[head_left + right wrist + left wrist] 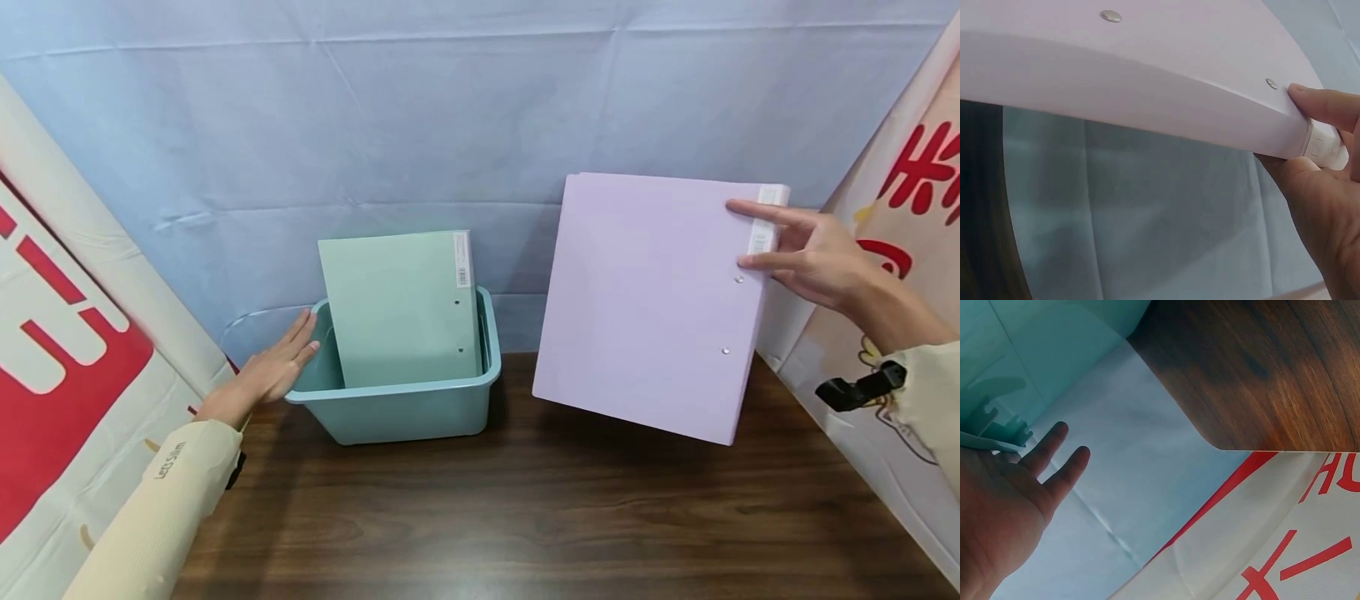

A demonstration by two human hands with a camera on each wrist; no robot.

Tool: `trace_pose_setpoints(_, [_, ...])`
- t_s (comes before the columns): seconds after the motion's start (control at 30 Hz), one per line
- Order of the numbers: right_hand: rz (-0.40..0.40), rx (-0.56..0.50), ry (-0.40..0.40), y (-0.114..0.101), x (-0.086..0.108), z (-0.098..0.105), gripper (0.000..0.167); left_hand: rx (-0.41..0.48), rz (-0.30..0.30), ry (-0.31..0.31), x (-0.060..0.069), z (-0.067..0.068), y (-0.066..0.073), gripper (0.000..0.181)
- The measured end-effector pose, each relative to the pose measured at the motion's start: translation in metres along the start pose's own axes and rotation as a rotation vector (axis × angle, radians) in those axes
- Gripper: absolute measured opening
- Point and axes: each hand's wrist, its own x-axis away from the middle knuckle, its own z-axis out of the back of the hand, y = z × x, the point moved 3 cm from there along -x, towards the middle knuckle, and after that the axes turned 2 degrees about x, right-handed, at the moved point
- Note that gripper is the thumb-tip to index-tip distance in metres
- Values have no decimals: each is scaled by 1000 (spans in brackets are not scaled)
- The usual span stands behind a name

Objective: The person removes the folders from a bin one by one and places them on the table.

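My right hand (825, 258) grips a lilac binder (645, 300) by its labelled spine edge, holding it tilted above the table. In the right wrist view, thumb and fingers of the hand (1329, 187) lie on either side of the binder's spine (1210, 112). A green binder (397, 308) stands upright inside a teal bin (412, 414). At the bin's left rim rests my left hand (277, 367), fingers straight. The left wrist view shows that hand (1010, 512) against the bin's edge (985, 442), some fingers hidden behind the bin.
The dark wooden table (465, 517) runs in front of the bin and under the lilac binder. A pale blue cloth (465, 108) hangs behind. Printed red-and-white cloth (67, 333) stands at the left, another printed cloth (907, 250) at the right.
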Motion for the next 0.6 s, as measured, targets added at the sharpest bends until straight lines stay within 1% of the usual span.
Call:
trace_pose_setpoints(0.17, [-19,126,-19,10,5,10,77,3,7,2,1,-1,-2,71])
trace_pose_setpoints(0.2, [-18,138,-29,13,5,12,77,2,7,3,2,-1,-2,71])
trace_pose_setpoints(0.33, [1,125,-106,22,6,17,77,0,7,4,2,-2,-3,71])
trace_pose_setpoints(0.4, [2,134,-132,27,7,19,76,0,8,4,3,-2,-4,71])
trace_pose_setpoints(0.5, [-13,184,-145,36,9,23,76,3,9,6,4,-2,-3,71])
trace_pose_setpoints(0.6, [-25,256,-158,44,12,26,76,4,6,6,4,-2,-3,71])
